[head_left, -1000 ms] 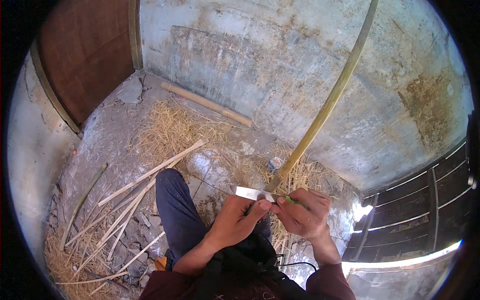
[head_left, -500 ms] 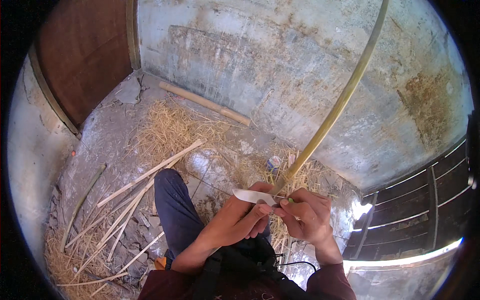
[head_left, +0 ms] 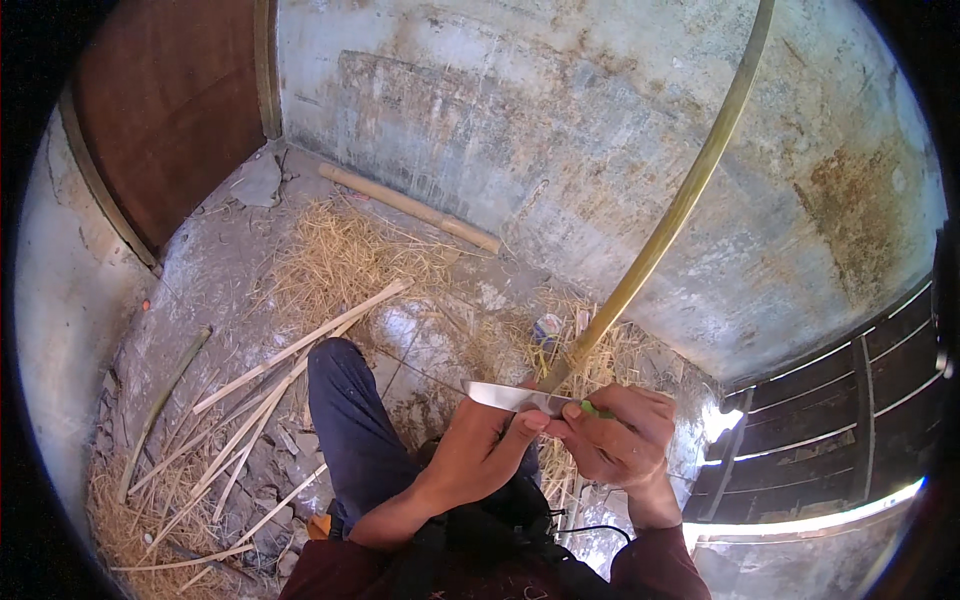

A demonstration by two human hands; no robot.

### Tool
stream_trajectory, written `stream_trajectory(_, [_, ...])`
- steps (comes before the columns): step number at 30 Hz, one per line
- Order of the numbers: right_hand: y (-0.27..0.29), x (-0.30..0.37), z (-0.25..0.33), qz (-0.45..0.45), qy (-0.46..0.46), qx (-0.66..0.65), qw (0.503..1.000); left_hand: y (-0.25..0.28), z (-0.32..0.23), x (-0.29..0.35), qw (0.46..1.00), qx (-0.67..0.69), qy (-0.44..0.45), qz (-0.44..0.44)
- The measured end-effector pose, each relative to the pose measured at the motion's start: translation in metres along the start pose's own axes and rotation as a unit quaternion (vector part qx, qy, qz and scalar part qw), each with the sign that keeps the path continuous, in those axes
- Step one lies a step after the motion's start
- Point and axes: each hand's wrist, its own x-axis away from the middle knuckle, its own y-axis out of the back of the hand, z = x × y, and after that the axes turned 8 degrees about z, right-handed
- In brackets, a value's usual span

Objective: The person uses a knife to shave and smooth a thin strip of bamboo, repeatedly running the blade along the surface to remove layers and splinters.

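A long yellow-green bamboo strip (head_left: 660, 240) slants down from the upper right to my hands, its lower part passing behind the blade. My left hand (head_left: 480, 445) is closed around that lower part, and its thumb reaches right toward the base of the blade. In my right hand (head_left: 620, 435) is a knife (head_left: 505, 396), held by its green handle, which shows between thumb and fingers. The pale blade points left and lies across the strip, above my left hand. My two hands nearly meet, and their curled fingers partly hide the strip.
Split pale bamboo strips (head_left: 270, 400) lie at the left, near my bent knee (head_left: 345, 385). Straw (head_left: 350, 250) is scattered on the floor. A bamboo pole (head_left: 410, 207) lies along the stained wall (head_left: 430, 100). Dark slats (head_left: 820, 440) stand at the right, a brown door (head_left: 170, 110) at the upper left.
The knife blade has tilted a little, and more of its green handle shows. My right hand has shifted slightly right and down. The top of the bamboo strip has moved slightly left.
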Motion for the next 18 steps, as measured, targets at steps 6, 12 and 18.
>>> stream_trajectory(6, [-0.003,0.0,0.002,-0.02,0.002,0.031,0.999,0.003,0.007,-0.003,1.0,-0.014,-0.022,-0.01])
stream_trajectory(12, [-0.004,0.001,0.004,-0.04,-0.015,0.023,0.999,0.003,0.004,-0.005,1.0,-0.02,-0.014,0.012])
stream_trajectory(18, [0.0,0.002,-0.005,-0.037,0.009,-0.005,0.999,0.012,0.0,0.0,0.984,0.158,0.01,0.082])
